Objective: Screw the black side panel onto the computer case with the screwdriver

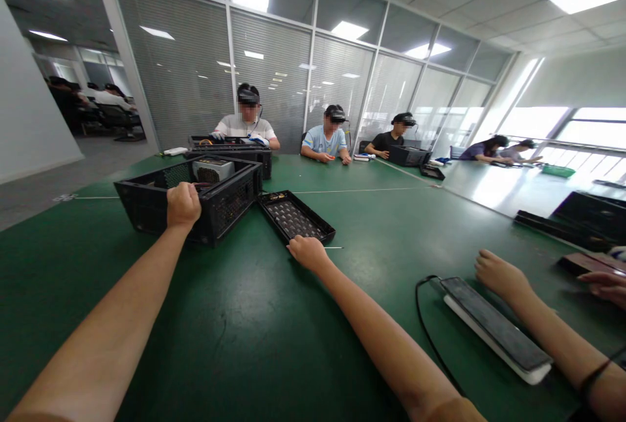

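A black open computer case (229, 207) lies on the green table, with a silver power supply (214, 171) inside it. My left hand (184, 205) is closed at the case's near rim; its fingertips are hidden, and dark reddish cables show just beyond the knuckles. To the right of the case lies a black panel (298, 216) with a raised border and a mesh pattern. My right hand (308, 253) is curled at the panel's near edge, touching or just in front of it. A thin pale rod (335, 248) sticks out beside this hand. What the right fingers hold is hidden.
At right, a dark-topped white slab-shaped device (496, 327) with a black cable lies beside a neighbour's hand (501, 275). Dark computer parts (581, 220) stand farther right. Across the table, several people work, with another case (267, 160) behind mine.
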### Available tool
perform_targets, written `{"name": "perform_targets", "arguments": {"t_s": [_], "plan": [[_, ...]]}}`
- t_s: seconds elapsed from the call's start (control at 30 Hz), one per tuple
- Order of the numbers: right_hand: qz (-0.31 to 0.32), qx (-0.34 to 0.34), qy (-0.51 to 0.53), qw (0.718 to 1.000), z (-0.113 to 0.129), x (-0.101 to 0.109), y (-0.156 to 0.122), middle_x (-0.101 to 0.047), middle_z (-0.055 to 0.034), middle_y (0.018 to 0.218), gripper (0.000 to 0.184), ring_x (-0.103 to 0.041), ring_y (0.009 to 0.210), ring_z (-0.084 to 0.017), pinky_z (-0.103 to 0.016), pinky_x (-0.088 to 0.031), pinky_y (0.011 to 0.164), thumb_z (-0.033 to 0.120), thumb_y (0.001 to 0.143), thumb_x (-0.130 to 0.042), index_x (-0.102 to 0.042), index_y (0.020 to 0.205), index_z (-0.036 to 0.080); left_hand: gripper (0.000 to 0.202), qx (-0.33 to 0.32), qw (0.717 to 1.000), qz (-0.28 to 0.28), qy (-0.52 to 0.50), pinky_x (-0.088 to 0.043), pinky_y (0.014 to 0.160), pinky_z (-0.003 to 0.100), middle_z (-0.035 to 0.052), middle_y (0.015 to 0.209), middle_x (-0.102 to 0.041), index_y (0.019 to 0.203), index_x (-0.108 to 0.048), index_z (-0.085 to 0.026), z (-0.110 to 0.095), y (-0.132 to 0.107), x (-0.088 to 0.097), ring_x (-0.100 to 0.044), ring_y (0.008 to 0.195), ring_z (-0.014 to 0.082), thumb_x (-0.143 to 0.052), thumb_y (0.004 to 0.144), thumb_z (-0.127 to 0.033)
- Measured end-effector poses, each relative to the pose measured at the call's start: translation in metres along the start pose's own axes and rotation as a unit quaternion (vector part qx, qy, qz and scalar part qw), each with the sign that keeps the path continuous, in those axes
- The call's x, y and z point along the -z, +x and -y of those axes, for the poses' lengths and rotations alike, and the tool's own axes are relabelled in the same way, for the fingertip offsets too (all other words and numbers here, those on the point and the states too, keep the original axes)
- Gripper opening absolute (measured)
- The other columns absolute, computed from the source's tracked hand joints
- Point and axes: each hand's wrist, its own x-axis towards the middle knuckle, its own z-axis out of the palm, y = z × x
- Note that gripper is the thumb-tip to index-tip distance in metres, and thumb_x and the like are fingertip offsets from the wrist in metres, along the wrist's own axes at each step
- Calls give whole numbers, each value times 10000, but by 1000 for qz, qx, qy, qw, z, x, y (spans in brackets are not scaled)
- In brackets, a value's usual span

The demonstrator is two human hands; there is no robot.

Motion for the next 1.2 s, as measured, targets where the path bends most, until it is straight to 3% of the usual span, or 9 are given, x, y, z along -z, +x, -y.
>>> {"name": "perform_targets", "arguments": {"t_s": [0.43, 0.93, 1.2], "plan": [[-4, -13, 3, 1000, -12, -11, 33, -607, -120, 965, 380, -607, 869, -201, -280, -451, 709, 366, 950, -282, -583, 987, 137, 150, 30, 1000, 9, -6, -281, 797, 312, -2, 669, -355, 744, -376, -159, -1, 20, -16, -365, 713, 161, -342, 883, -113], [-17, -22, -15, 1000, -29, -39, 91, -571, -119, 992, 335, -598, 878, -195, -278, -457, 715, 385, 939, -325, -534, 1013, 133, 158, 34, 998, 46, 25, -257, 794, 277, 6, 713, -394, 789, -411, -107, 20, 57, -57, -329, 691, 142, -321, 916, -132], [-22, -24, -27, 999, -32, -49, 111, -553, -109, 1019, 271, -608, 871, -192, -281, -482, 715, 374, 889, -464, -508, 1038, 152, 194, 28, 995, 93, 2, -256, 747, 233, -50, 616, -216, 713, -380, -131, 21, 79, -66, -251, 607, 114, -387, 907, -131]]}}
